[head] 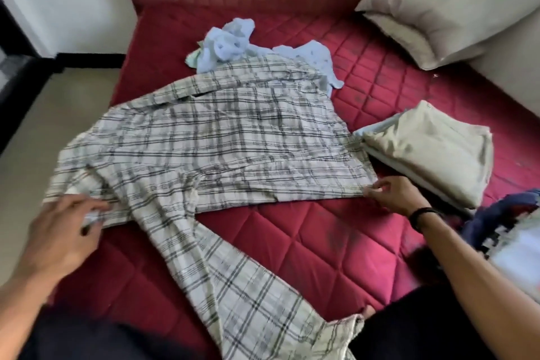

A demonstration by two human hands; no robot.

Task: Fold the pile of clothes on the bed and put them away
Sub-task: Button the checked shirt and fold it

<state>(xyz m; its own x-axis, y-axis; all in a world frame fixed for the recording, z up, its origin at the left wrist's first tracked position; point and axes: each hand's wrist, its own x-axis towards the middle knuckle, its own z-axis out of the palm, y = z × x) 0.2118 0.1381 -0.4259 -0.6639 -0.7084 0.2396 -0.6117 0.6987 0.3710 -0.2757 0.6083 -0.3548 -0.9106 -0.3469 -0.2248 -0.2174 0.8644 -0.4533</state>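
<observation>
The bed (pixel 321 242), with its red quilted mattress, carried everything. The largest garment, a plaid shirt (pixel 222 137), lay spread flat across the middle, one long sleeve trailing toward the person. It looked light, thin and limp, so it would likely sag and wrinkle if lifted by one point; taking it at two corners or along the seams seemed the better hold. A pillow (pixel 438 14) rested in the far right corner. A folded beige pile (pixel 432 152) sat just beside the shirt's right edge. Crumpled pale blue clothes (pixel 230 44) waited beyond the shirt and partly under it. The right hand (pixel 394 193) pinched the shirt's hem corner with its fingers (pixel 377 187). The left hand (pixel 64 225) was blurred at the other edge; I cannot tell whether its fingers gripped the cloth.
</observation>
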